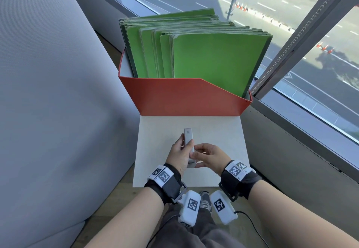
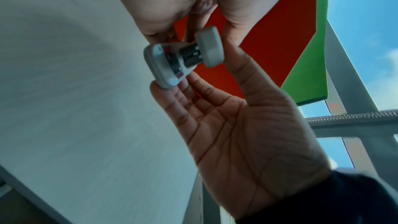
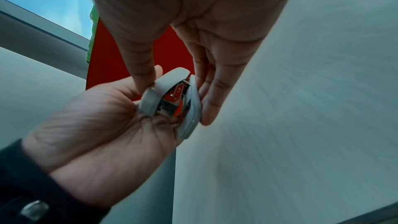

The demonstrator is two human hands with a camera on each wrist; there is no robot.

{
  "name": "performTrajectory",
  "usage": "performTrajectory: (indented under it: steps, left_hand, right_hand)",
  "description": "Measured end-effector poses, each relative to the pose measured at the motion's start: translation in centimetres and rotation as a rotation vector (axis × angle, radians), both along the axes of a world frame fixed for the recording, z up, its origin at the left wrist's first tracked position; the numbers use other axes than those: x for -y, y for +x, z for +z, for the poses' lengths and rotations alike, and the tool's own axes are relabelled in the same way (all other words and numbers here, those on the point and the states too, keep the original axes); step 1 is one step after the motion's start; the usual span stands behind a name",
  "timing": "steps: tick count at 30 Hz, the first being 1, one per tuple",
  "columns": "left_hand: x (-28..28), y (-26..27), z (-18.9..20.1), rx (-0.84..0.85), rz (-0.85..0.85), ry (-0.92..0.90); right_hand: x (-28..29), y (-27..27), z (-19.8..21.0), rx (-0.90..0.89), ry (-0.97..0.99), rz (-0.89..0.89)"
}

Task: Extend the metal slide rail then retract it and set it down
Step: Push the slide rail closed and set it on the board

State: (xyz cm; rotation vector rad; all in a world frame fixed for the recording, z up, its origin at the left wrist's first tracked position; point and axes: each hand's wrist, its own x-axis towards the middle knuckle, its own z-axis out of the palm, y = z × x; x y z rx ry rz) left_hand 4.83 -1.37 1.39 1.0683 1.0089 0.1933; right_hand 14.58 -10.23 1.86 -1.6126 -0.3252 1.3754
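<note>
Left hand [image 1: 177,155], right hand [image 1: 208,157] — both gripping slide rail [image 1: 188,141], above white board [image 1: 223,141]

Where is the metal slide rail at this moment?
In the head view the metal slide rail is held between the left hand and right hand, above the white board in front of the red box.

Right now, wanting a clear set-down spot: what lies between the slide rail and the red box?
Only bare white board in the head view; the slide rail stays short of the red box.
</note>
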Motion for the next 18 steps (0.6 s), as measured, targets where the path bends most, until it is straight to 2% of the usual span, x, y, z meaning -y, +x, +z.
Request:
performTrajectory:
  steps: [2,6,11,18]
  left_hand:
    - [-0.8,-0.3,0.2,-0.074,-0.074,0.094]
    - [-3.3,-1.0,0.1,-0.19,-0.118,0.246]
    - [-7.3,-2.3,-0.5,-0.26,-0.108,0.268]
    - [-10.6,-3.6,-0.4,-0.288,-0.041,0.268]
  right_hand:
    - [-0.9,-0.3,0.0,0.043,-0.008,0.014]
    - [-4.0,-1.0,-0.1,0.152,-0.013,0.08]
    - [-8.6,-2.0,-0.2,0.265,-0.013,0.212]
    - [-12.9,-3.8,-1.8,0.308,-0.083,0.296]
